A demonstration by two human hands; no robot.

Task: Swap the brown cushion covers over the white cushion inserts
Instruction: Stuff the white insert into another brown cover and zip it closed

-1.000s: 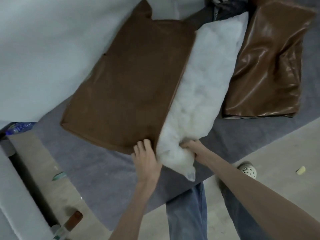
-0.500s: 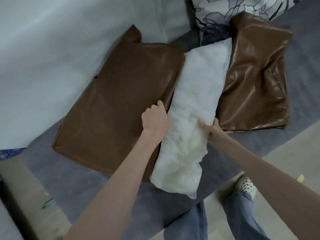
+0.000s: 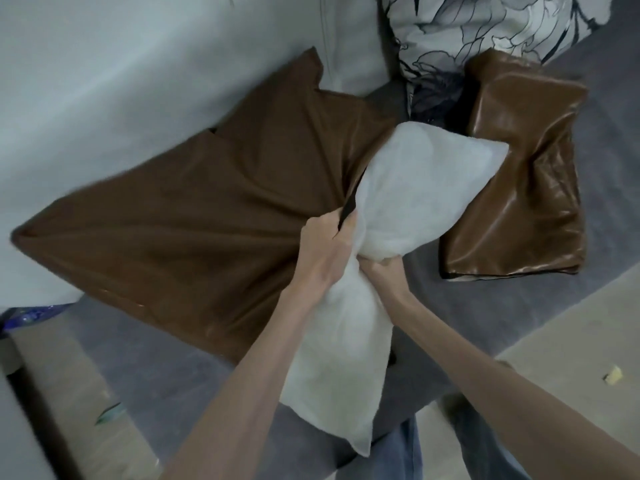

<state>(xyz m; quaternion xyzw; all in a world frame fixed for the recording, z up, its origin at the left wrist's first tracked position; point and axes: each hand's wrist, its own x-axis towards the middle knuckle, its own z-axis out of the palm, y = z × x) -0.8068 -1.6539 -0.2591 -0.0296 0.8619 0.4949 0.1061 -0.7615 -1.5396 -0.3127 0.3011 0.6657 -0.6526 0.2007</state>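
A matte brown cushion cover (image 3: 207,220) lies on the grey sofa seat (image 3: 166,368), its open edge facing right. A white cushion insert (image 3: 415,195) sticks partly out of that opening and hangs over the seat's front edge. My left hand (image 3: 323,251) grips the cover's open edge, and the fabric is pulled into taut folds toward it. My right hand (image 3: 379,268) squeezes the insert at its pinched middle. A second, shiny brown cover (image 3: 526,188) lies to the right on the seat, with a pale edge showing at its bottom.
The pale sofa backrest (image 3: 121,81) rises behind the cover. A floral grey-and-white cushion (image 3: 485,26) leans at the back. My jeans-clad legs (image 3: 398,452) stand against the seat front. A small yellow scrap (image 3: 613,374) lies on the beige floor.
My left hand has closed on the cover's open edge and pulled it taut. My right hand has moved in to the insert's middle and bunched it. The insert now stands out further from the cover.
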